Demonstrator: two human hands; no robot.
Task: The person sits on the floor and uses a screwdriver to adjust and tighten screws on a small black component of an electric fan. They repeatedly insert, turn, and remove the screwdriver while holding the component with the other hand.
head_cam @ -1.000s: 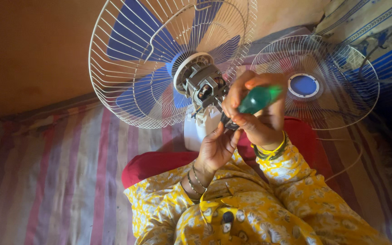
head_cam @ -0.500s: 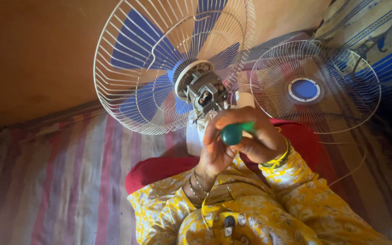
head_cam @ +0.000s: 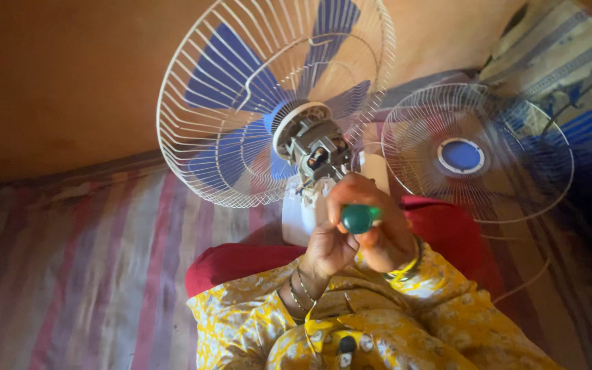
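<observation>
Seen from the head camera, both hands meet just below the bare motor (head_cam: pixel 315 152) of a fan. The right hand (head_cam: pixel 378 223) is clenched around a screwdriver (head_cam: pixel 359 218), whose round green handle end points up toward the camera; the shaft is hidden behind the fingers, so where its tip rests cannot be told. The left hand (head_cam: pixel 327 248) sits just beside and under the right one, its fingers curled against the tool and the right hand; whether it truly grips the handle or only steadies it cannot be told. Bangles ring both wrists, and the sleeves (head_cam: pixel 241 322) are yellow with a pale flower print. The motor, grey metal with its casing off, stands at the hub of a white wire guard (head_cam: pixel 193 89), tilted back, with the blue blades (head_cam: pixel 231 75) showing through the wires. Below the motor the white fan body (head_cam: pixel 296 212) runs down behind the hands. To the right, apart from the fan, a second wire guard (head_cam: pixel 419 130) lies tilted, with a blue round cap (head_cam: pixel 461 155) at its middle. A red cloth (head_cam: pixel 241 264) covers the person's lap under the fan body. All of it rests on a striped mat (head_cam: pixel 70 260) of pink, grey and purple, with a plain orange-brown wall (head_cam: pixel 56 75) behind and a blue patterned cloth (head_cam: pixel 570 68) at the upper right.
</observation>
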